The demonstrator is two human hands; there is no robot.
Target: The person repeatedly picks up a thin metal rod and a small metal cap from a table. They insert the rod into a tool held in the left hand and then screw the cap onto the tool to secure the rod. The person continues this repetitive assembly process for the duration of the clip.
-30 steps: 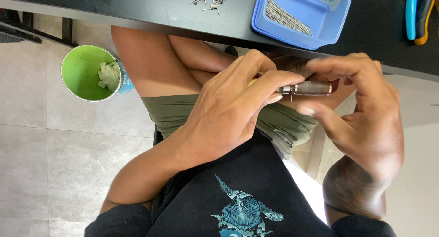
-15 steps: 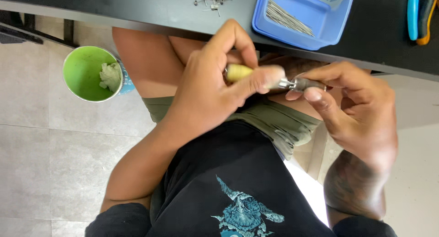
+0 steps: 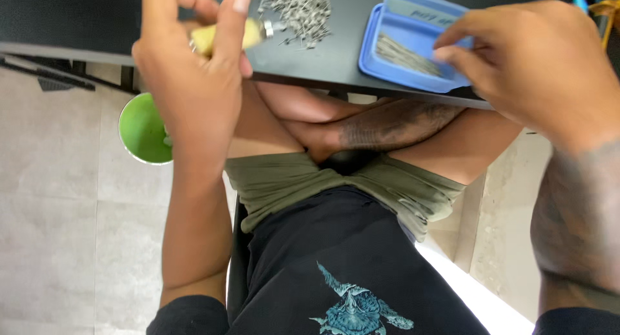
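My left hand (image 3: 194,76) grips a small tool with a yellow handle and metal tip (image 3: 248,32), held over the near edge of the black table (image 3: 310,63). Its tip points toward a heap of small grey metal pieces (image 3: 298,12). My right hand (image 3: 529,63) reaches into a shallow blue tray (image 3: 400,76) holding thin metal pins (image 3: 403,54); its fingertips sit over the tray's right part. Whether they pinch a pin is hidden.
A green cup (image 3: 143,131) with something pale inside stands on the tiled floor at the left, partly behind my forearm. My crossed legs lie under the table edge. A blue and orange tool (image 3: 597,5) shows at the table's top right.
Both hands have left my lap and risen to the table. The left carries the yellow-handled tool toward the metal pieces; the right let go of the metal part and went to the blue tray.
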